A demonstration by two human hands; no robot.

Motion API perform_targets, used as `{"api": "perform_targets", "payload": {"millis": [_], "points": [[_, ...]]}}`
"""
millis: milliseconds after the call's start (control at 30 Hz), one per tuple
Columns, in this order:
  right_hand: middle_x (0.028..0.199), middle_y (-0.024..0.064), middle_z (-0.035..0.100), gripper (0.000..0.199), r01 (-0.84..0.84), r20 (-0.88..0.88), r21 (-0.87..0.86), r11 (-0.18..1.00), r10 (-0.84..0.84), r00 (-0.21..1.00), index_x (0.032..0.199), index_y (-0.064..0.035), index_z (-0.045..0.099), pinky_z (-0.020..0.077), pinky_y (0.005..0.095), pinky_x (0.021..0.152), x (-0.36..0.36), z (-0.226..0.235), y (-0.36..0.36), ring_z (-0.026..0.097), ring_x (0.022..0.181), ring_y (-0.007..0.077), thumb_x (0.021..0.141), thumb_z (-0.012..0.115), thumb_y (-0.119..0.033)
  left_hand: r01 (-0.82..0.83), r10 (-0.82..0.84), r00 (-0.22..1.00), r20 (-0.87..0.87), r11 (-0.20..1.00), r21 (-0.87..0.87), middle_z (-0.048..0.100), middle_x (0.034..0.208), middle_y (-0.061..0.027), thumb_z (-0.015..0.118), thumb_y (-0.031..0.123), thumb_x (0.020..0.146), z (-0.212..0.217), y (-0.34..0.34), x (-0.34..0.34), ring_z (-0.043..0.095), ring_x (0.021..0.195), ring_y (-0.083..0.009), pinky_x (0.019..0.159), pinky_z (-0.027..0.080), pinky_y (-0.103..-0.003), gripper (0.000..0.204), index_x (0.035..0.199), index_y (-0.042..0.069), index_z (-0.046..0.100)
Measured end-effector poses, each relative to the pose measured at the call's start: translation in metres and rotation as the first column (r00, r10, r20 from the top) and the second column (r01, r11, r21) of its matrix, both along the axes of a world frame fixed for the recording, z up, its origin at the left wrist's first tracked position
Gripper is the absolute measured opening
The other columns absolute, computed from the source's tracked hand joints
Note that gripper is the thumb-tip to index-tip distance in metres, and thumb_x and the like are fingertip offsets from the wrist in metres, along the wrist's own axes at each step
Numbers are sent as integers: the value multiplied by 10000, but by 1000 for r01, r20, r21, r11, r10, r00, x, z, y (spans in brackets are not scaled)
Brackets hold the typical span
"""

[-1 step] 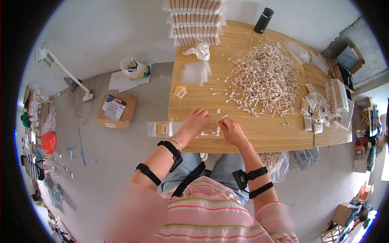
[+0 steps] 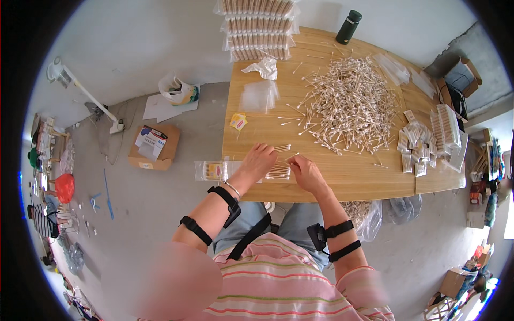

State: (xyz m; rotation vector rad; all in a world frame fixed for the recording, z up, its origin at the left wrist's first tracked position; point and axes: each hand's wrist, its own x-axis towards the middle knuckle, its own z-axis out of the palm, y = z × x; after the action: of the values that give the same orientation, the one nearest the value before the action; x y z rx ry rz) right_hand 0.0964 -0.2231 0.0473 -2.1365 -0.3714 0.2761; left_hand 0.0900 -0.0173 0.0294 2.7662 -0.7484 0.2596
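Note:
My left hand (image 2: 261, 159) is closed near the front left edge of the wooden table (image 2: 241, 144), with a few cotton swabs (image 2: 282, 147) sticking out to the right from its fingers. Just beside it, my right hand (image 2: 307, 174) pinches a single cotton swab (image 2: 292, 157), its white tip pointing up and left. Between and below the hands lies a row of cotton swabs (image 2: 278, 172), partly covered by my left hand. To the left of my wrist, a clear packet of swabs with a yellow label (image 2: 214, 170) overhangs the table edge.
A large heap of loose swabs (image 2: 353, 104) covers the table's middle. Clear bags (image 2: 259, 97), yellow cards (image 2: 238, 122) and stacked swab packs (image 2: 259, 38) stand at left. Small filled packs (image 2: 416, 142) lie at right, a dark green flask (image 2: 349, 27) behind. A cardboard box (image 2: 155, 147) sits on the floor.

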Motion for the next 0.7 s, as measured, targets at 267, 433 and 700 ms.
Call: {"api": "perform_targets", "payload": {"millis": [267, 433, 700], "points": [[942, 191, 654, 180, -178, -81, -368, 913, 159, 984, 974, -16, 645, 485, 434, 814, -3, 19, -5, 619, 935, 363, 880, 557, -143, -268, 214, 958, -191, 903, -335, 618, 899, -92, 563, 122, 871, -5, 10, -11, 588, 920, -284, 854, 447, -400, 78, 898, 74, 618], [954, 198, 652, 182, -255, -152, -57, 965, 244, 958, 977, -23, 677, 484, 429, 838, -2, 19, -1, 618, 931, 364, 874, 551, -106, -245, 181, 963, -200, 896, -369, 622, 868, -80, 598, 136, 870, -1, -1, -5, 591, 909, -277, 834, 450, -397, 91, 926, 79, 642], [853, 199, 667, 197, -164, -236, -9, 986, 157, 959, 976, 5, 661, 493, 404, 734, -6, 10, -16, 641, 821, 353, 883, 579, -149, -265, 247, 950, -190, 961, -76, 628, 873, -104, 574, 128, 855, 1, -10, 4, 606, 889, -277, 822, 459, -396, 85, 826, 63, 620]]}}
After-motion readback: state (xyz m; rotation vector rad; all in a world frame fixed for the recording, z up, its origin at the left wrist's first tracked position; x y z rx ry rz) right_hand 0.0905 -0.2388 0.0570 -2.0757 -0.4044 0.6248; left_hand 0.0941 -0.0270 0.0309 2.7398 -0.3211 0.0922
